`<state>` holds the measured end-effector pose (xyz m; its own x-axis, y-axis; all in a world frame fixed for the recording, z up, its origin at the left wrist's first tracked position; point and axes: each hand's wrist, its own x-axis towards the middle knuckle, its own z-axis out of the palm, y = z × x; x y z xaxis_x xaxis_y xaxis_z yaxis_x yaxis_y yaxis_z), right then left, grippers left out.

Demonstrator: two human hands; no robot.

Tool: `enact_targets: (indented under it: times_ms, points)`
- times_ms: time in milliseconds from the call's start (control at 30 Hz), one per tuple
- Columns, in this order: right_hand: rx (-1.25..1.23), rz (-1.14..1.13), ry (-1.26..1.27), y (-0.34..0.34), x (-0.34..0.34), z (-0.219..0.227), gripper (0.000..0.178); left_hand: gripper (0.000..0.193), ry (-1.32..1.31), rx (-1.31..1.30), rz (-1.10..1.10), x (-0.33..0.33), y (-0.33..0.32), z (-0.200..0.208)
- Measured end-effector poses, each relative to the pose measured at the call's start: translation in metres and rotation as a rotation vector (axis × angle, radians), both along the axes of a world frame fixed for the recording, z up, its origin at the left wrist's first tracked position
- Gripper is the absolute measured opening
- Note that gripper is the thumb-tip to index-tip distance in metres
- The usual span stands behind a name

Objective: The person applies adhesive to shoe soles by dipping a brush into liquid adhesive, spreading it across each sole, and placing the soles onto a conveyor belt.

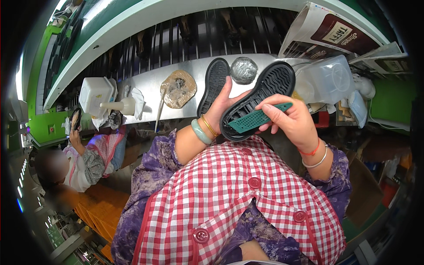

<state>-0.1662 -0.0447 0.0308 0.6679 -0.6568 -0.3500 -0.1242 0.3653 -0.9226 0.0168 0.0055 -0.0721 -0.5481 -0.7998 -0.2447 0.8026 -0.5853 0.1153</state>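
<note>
A black shoe sole (276, 81) with a ridged, hollowed inner side is tilted in front of my apron. My left hand (219, 106) grips it from the left edge, thumb raised, with most fingers hidden behind the sole. Pinched in my right hand (287, 119) is a green perforated strip (251, 120), slanting over the sole's heel end. Whether the strip touches the sole's inside, I cannot tell. A second black sole (216, 73) rests on the metal bench just beyond my left hand.
On the bench (148, 84) are a foil-wrapped round object (244, 70), a brown film-covered dish (180, 89), a thin stick (160, 112), a nozzle bottle (128, 106), a white tub (95, 95) and a translucent container (329, 81). Behind runs a roller conveyor (165, 39). A co-worker (90, 161) holds a shoe part at left.
</note>
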Motion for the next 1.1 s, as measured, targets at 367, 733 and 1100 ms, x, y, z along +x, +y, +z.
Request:
enact_targets:
  times_ms: [367, 733, 1100]
  points:
    - [0.025, 0.33, 0.177, -0.034, 0.026, 0.02, 0.017, 0.091, -0.313, -0.13, -0.282, 0.0, -0.013, 0.015]
    - [0.078, 0.322, 0.183, -0.051, -0.016, 0.012, 0.015, 0.106, -0.312, -0.075, -0.416, 0.01, -0.024, 0.008]
    - [-0.027, -0.004, 0.222, -0.034, -0.086, -0.02, 0.014, 0.073, -0.351, -0.024, -0.437, 0.027, -0.019, 0.006]
